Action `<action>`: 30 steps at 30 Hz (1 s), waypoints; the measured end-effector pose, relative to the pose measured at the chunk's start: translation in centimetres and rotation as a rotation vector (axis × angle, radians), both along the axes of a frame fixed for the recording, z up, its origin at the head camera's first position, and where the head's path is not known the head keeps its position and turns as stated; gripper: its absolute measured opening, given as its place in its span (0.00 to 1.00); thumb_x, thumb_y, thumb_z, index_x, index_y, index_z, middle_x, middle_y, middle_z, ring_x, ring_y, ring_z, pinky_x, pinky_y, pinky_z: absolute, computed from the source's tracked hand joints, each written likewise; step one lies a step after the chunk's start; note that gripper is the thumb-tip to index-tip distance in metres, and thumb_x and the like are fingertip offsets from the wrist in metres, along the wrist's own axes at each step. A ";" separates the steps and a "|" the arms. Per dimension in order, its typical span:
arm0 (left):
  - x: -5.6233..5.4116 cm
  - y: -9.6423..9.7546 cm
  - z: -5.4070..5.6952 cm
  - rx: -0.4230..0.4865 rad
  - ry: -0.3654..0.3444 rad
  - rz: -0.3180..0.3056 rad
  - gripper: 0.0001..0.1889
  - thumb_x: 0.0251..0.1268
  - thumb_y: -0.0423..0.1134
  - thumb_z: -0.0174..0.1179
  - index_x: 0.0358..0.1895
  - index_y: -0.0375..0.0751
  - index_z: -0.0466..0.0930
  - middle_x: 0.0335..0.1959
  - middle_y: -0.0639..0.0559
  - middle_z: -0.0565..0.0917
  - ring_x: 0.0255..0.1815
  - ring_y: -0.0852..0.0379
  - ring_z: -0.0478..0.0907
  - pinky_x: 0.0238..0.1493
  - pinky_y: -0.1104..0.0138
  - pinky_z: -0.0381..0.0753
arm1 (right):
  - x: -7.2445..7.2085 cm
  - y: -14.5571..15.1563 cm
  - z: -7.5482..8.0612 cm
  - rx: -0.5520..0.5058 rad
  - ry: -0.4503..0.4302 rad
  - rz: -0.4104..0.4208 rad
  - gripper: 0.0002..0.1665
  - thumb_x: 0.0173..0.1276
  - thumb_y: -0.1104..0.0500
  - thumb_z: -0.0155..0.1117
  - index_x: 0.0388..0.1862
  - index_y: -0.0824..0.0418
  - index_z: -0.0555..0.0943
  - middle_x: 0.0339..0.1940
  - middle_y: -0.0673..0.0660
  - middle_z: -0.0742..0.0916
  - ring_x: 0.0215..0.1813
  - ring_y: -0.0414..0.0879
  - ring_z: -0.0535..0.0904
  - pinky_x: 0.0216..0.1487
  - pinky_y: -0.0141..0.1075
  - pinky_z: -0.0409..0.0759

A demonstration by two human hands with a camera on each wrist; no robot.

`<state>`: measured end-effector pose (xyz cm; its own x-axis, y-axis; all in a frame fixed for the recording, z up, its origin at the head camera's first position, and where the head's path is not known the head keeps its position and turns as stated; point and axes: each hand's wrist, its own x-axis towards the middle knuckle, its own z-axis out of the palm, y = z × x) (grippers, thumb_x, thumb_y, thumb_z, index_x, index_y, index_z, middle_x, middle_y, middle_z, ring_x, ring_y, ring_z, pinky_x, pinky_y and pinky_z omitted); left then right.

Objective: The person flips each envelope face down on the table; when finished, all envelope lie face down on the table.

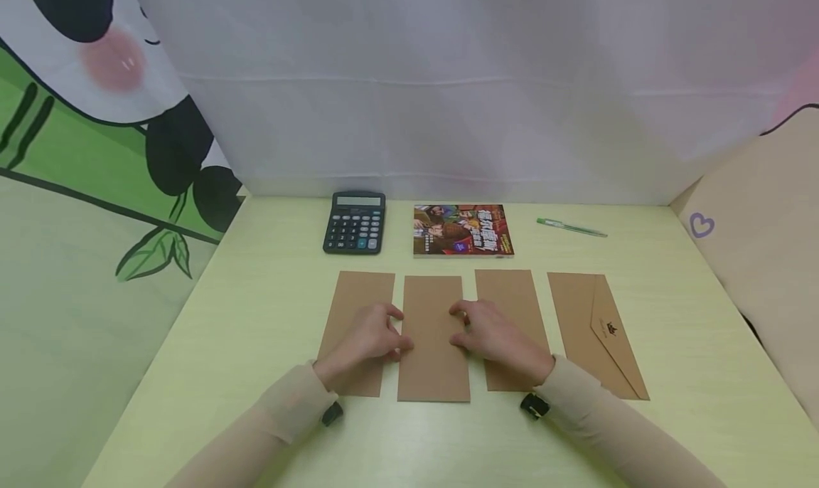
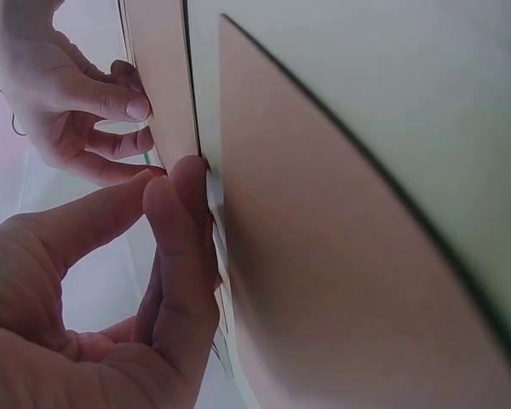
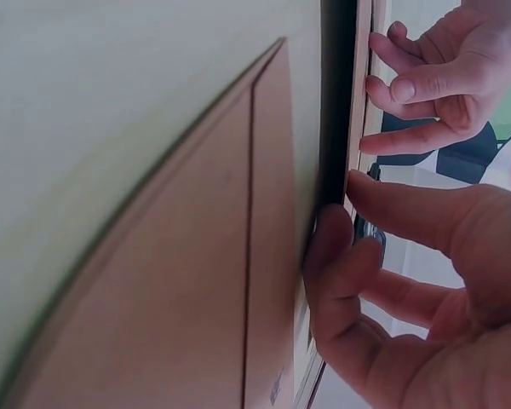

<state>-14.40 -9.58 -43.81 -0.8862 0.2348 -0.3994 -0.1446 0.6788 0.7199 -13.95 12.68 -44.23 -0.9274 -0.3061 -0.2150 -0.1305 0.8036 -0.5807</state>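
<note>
Both hands hold a plain brown paper envelope (image 1: pixel 434 360), second from the left in a row. My left hand (image 1: pixel 372 331) pinches its left edge, thumb on top and fingertips beneath. At the opposite edge my right hand (image 1: pixel 502 337) does the same; the right wrist view shows a dark shadow below the envelope edge (image 3: pixel 354 111). Under my left wrist lies another plain envelope (image 1: pixel 361 289). A third plain envelope (image 1: pixel 505 285) lies partly hidden beneath my right hand. Farther right is an envelope (image 1: pixel 579 310) with its flap side up and a small crown print.
Behind the row, a black calculator (image 1: pixel 355 223), a colourful comic-style book (image 1: pixel 462 230) and a green pen (image 1: pixel 571 227) lie on the pale table (image 1: pixel 256 317). A white cloth (image 1: pixel 448 118) hangs at the back, with printed cloth on the sides.
</note>
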 end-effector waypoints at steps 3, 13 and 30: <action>0.0 0.1 0.2 -0.008 -0.007 0.002 0.30 0.48 0.36 0.74 0.55 0.30 0.74 0.17 0.47 0.81 0.16 0.53 0.79 0.18 0.68 0.71 | 0.0 -0.1 0.0 0.008 0.003 -0.003 0.26 0.58 0.55 0.73 0.55 0.61 0.79 0.41 0.53 0.81 0.41 0.48 0.73 0.45 0.42 0.74; 0.1 0.1 0.7 -0.021 -0.012 -0.009 0.30 0.50 0.36 0.73 0.57 0.31 0.73 0.18 0.46 0.81 0.17 0.52 0.80 0.19 0.68 0.72 | 0.1 -0.2 0.0 0.026 0.023 0.008 0.27 0.56 0.56 0.74 0.54 0.61 0.79 0.40 0.54 0.82 0.43 0.48 0.75 0.48 0.44 0.74; 0.0 0.2 1.0 0.092 0.028 -0.029 0.29 0.52 0.34 0.71 0.58 0.29 0.73 0.23 0.50 0.83 0.22 0.52 0.81 0.24 0.64 0.79 | 0.7 1.2 0.5 -0.031 0.047 -0.031 0.26 0.54 0.54 0.75 0.51 0.61 0.81 0.39 0.55 0.81 0.43 0.50 0.74 0.46 0.44 0.73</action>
<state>-14.43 -9.38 -42.81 -0.8892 0.2945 -0.3500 -0.1049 0.6136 0.7826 -13.23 13.90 -43.74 -0.9454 -0.2830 -0.1614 -0.1339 0.7892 -0.5994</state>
